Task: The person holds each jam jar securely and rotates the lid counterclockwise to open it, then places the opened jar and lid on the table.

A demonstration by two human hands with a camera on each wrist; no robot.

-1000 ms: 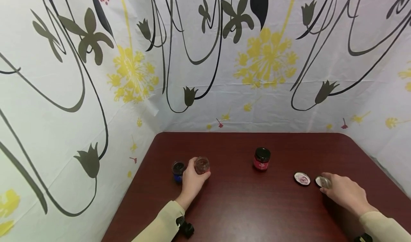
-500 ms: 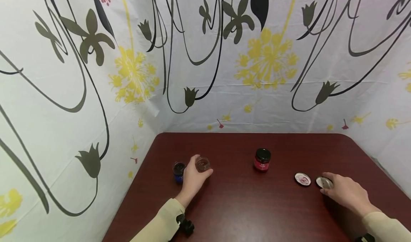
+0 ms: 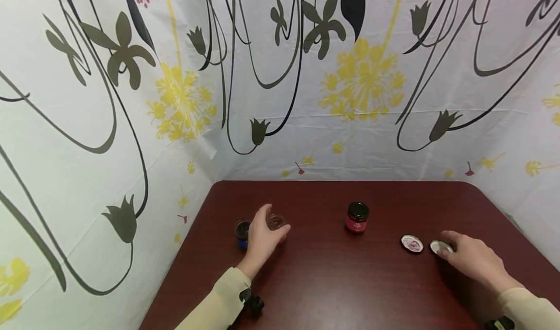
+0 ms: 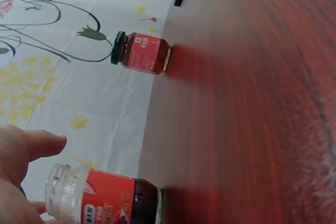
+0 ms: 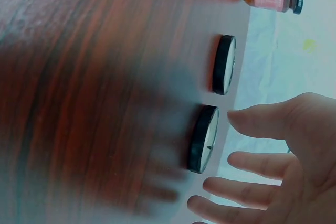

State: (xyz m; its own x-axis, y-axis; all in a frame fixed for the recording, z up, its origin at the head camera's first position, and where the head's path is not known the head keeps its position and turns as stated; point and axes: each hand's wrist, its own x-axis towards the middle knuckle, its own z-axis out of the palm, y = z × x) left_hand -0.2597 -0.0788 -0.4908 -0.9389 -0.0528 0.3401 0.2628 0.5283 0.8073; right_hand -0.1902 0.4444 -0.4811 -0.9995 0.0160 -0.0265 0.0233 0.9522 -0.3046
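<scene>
An uncapped glass jar with a red label [image 4: 107, 195] stands on the table at the left, dark contents low inside. My left hand [image 3: 261, 240] is around its top, thumb lifted clear of the glass and fingertips partly hidden behind the rim. Left of that hand, partly covered by it, is a second uncapped jar with a blue label [image 3: 242, 234]. On the right, a jar lid [image 5: 203, 139] lies with its pale inside up. Just above it hovers my right hand [image 3: 474, 259], fingers spread and holding nothing. Another upturned lid [image 3: 412, 244] lies to its left.
A capped jar with a red label and black lid [image 3: 357, 217] stands between the two hands, farther back on the dark red table [image 3: 332, 281]. A patterned cloth [image 3: 280, 101] hangs close behind the table and along its left side.
My left hand's fingers have loosened from the red-labelled jar, which stays in place. The right hand has let go of the lid and drawn slightly back to the right.
</scene>
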